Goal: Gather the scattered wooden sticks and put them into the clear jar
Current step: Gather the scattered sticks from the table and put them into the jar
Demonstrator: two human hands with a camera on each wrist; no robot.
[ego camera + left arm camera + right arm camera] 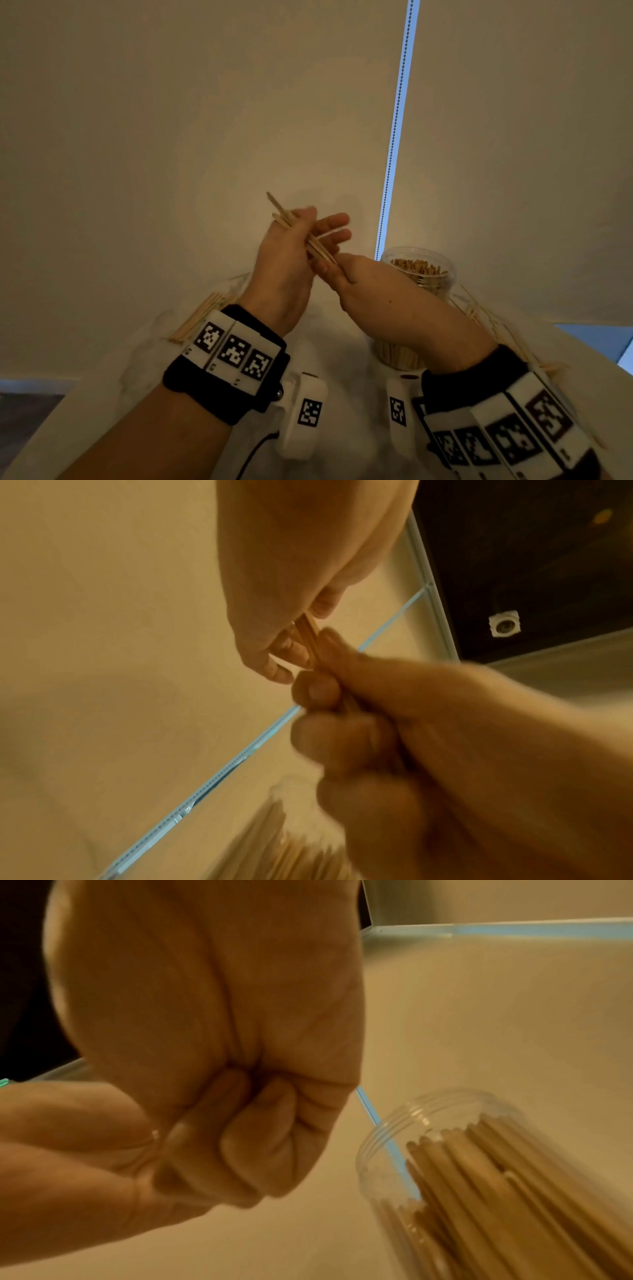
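Observation:
Above the white table (144, 363), my left hand (308, 233) grips a small bundle of wooden sticks (284, 214) between thumb and fingers, their tips pointing up and to the left. My right hand (334, 270) pinches the lower end of the same bundle. The left wrist view shows the sticks (306, 639) running from my left hand (318, 696) into my right hand (284, 653). The clear jar (445, 287) stands upright just right of my right hand, packed with sticks. In the right wrist view the jar (383, 1139) is open-topped beside my curled right hand (240, 1137).
Loose sticks (202, 315) lie on the table to the left behind my left wrist, and more loose sticks (479, 313) lie to the right of the jar. A bead chain (394, 137) hangs along a pale blind behind the table. The table's right edge (596, 346) is near.

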